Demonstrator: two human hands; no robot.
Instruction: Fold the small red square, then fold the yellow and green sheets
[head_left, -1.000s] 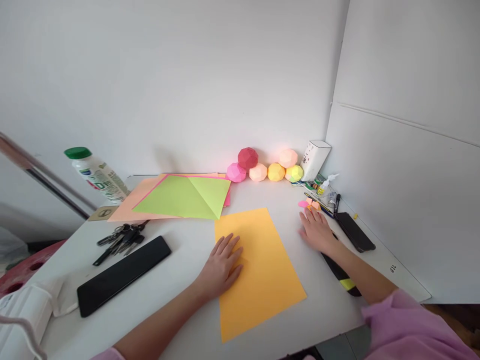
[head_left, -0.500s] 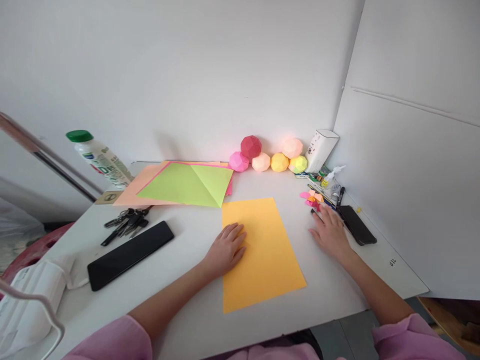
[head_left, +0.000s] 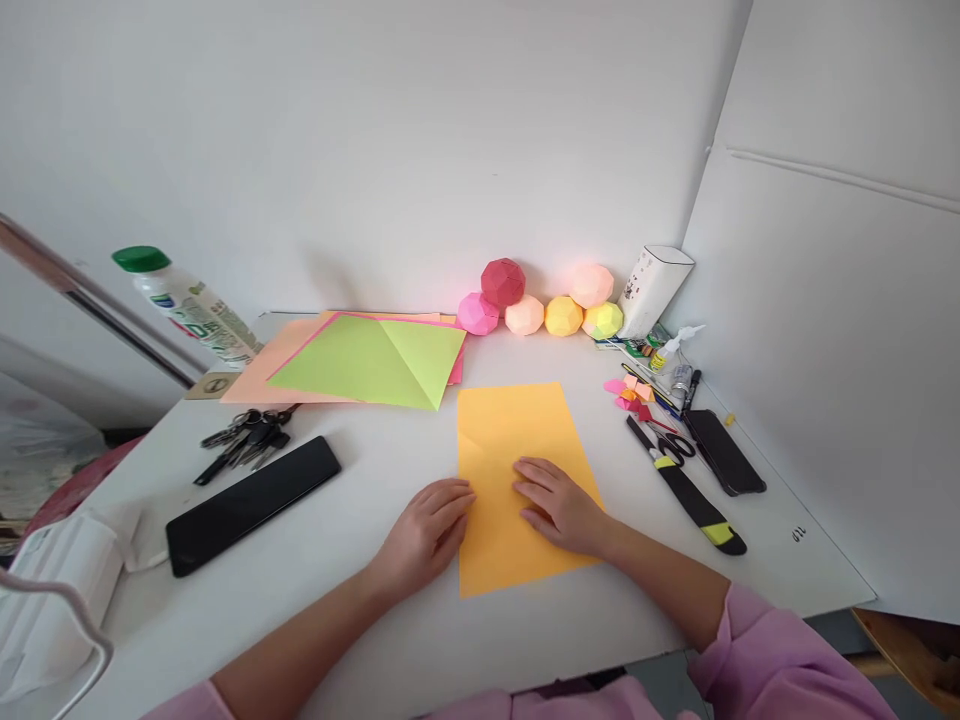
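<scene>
An orange sheet of paper [head_left: 502, 425] lies flat on the white table [head_left: 375, 650]. At its left edge is my left hand [head_left: 424, 530], with fingers together and the fingertips touching the paper's edge; whether they pinch it is hard to make out. My right hand [head_left: 562, 508] rests on the paper's right half, fingers spread and holding nothing. To the right lie a black and yellow-green cutter [head_left: 686, 492] and black-handled scissors [head_left: 677, 448].
Green paper [head_left: 367, 358] tops a stack at the back left. Paper balls [head_left: 502, 283] line the wall. Keys [head_left: 251, 435] and a black phone-like slab [head_left: 251, 505] sit left, near a bottle [head_left: 199, 315]. Another phone [head_left: 724, 452] lies right, beside pens and glue.
My right hand has moved left from beside the scissors and cutter onto the orange paper. My left hand has slid off the sheet's surface to its left edge. The view has shifted slightly.
</scene>
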